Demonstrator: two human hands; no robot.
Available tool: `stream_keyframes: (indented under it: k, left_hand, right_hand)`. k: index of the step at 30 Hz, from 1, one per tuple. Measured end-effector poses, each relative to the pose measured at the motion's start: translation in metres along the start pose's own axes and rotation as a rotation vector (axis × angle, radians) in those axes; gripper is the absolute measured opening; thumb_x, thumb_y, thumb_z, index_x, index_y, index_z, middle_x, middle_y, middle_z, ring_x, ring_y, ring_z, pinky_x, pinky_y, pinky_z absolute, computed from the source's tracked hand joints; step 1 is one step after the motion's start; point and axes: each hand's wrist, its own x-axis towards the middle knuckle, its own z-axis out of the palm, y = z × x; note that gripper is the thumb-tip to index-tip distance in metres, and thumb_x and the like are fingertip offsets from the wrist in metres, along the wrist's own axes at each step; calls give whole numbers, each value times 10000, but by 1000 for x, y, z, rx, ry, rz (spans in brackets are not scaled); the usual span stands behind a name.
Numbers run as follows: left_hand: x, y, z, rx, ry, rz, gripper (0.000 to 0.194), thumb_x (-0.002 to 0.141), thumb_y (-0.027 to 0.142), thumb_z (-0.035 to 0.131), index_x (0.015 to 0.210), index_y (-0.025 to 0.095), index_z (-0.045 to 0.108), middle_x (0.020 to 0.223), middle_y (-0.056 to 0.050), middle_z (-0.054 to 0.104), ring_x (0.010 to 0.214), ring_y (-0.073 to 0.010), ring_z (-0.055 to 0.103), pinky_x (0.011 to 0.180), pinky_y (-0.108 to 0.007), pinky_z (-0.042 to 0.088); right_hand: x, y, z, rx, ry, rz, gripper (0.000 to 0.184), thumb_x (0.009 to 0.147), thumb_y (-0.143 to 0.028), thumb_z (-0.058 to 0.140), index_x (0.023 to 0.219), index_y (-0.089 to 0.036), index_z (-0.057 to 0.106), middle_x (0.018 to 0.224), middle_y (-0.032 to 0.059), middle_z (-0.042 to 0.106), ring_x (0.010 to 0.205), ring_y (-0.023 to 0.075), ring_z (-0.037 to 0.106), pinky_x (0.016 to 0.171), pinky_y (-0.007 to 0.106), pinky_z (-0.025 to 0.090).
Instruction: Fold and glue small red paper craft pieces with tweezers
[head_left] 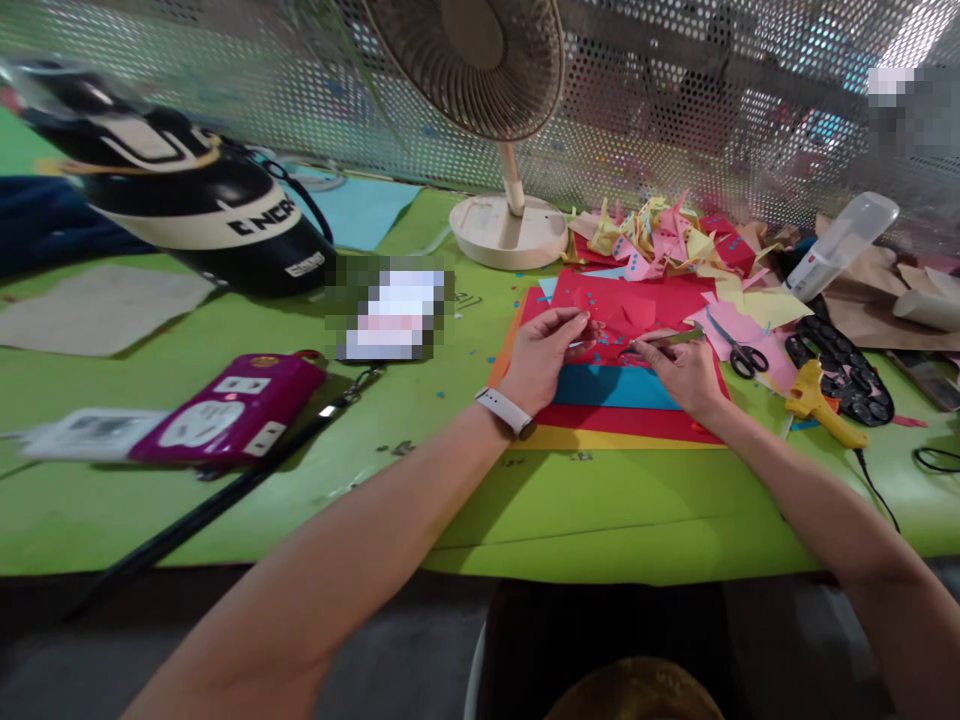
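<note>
My left hand (546, 350), with a pale watch band (504, 408) at the wrist, is closed in a pinch over red paper (652, 300). What its fingertips hold is too small to make out. Opposite it, my right hand (686, 372) grips slim metal tweezers (681, 337), their dark tip pointing at the left fingers. Tiny blue bits (600, 357) are scattered on the red sheet between the hands. Beneath both hands lies a stack of coloured sheets, with a blue strip (619, 388) across it and a yellow sheet (630, 439) at the bottom.
Right of the stack lie scissors (739, 350), a yellow glue gun (825, 405), a black palette (862, 375) and a clear bottle (844, 245). Paper scraps (660, 235) pile behind, beside a fan (510, 230). Leftward are a phone (394, 315), a purple power strip (232, 410) and a large black bottle (202, 220).
</note>
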Motion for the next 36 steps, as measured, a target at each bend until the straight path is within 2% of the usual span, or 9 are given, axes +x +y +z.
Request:
stream_keyframes:
  k: [6, 11, 20, 31, 36]
  left_hand:
    - [0, 0, -1, -9, -5, -9, 253, 648, 318, 830, 791, 163, 691, 766, -13, 711, 747, -121, 653, 792, -295, 541]
    - [-2, 0, 0, -4, -21, 20, 299, 636, 353, 839, 805, 167, 677, 749, -15, 709, 761, -137, 666, 803, -314, 533]
    - [-25, 3, 17, 76, -105, 34, 313, 658, 397, 820, 821, 168, 683, 767, -32, 723, 750, -148, 675, 800, -328, 541]
    - [-31, 1, 19, 128, -159, 22, 342, 670, 447, 821, 841, 176, 700, 807, -65, 745, 787, -183, 698, 819, -353, 555]
    - [-31, 0, 19, 115, -173, 29, 334, 668, 434, 826, 839, 176, 699, 801, -56, 742, 774, -179, 699, 820, -358, 554]
  right_hand:
    - [1, 0, 0, 36, 44, -23, 262, 892, -405, 624, 772, -199, 733, 805, 50, 770, 678, 185, 719, 619, 300, 563]
    - [2, -15, -8, 39, 85, -47, 291, 894, -434, 624, 735, -215, 731, 776, 42, 760, 687, 193, 725, 639, 304, 584]
    - [-4, -49, -29, 33, 219, -111, 118, 886, -317, 652, 861, -242, 739, 841, -5, 768, 751, 151, 726, 709, 278, 602]
    - [-4, -49, -31, 36, 211, -83, 146, 891, -340, 640, 876, -236, 742, 829, 13, 767, 752, 160, 726, 709, 293, 598]
    - [-4, -51, -31, 22, 209, -120, 135, 900, -307, 624, 880, -258, 748, 830, 5, 763, 750, 159, 720, 714, 296, 598]
